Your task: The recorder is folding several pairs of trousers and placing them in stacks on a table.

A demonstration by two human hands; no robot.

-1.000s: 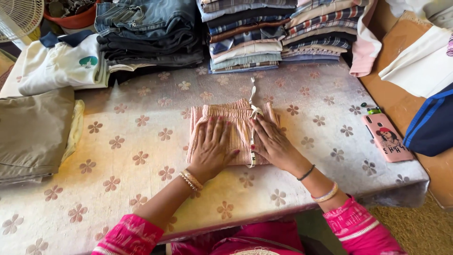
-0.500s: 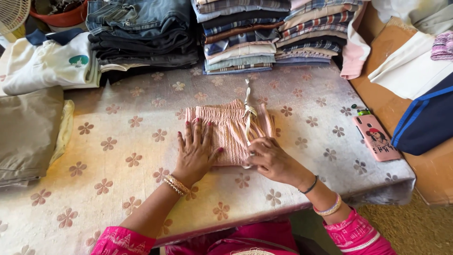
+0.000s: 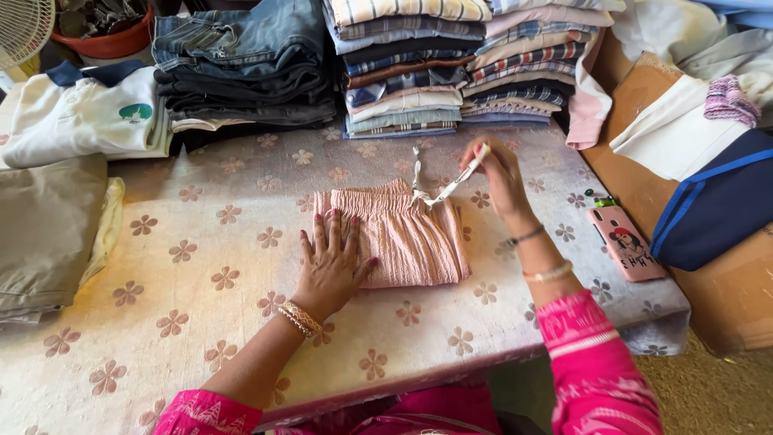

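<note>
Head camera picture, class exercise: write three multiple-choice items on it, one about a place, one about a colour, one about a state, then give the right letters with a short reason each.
1. Where does the phone lie?
A. on the jeans pile
B. on the table, right of the folded garment
C. under the fan

2. What colour is the folded garment?
A. pale pink
B. dark green
C. black

3. What is the right hand doing?
A. resting flat on the table
B. holding the phone
C. pinching the white drawstring

Answers:
1 B, the phone rests near the right edge of the table, apart from the garment.
2 A, its ribbed cloth is pale pink.
3 C, the white drawstring is pulled up between the fingers, while the left hand lies flat on the garment.
</note>
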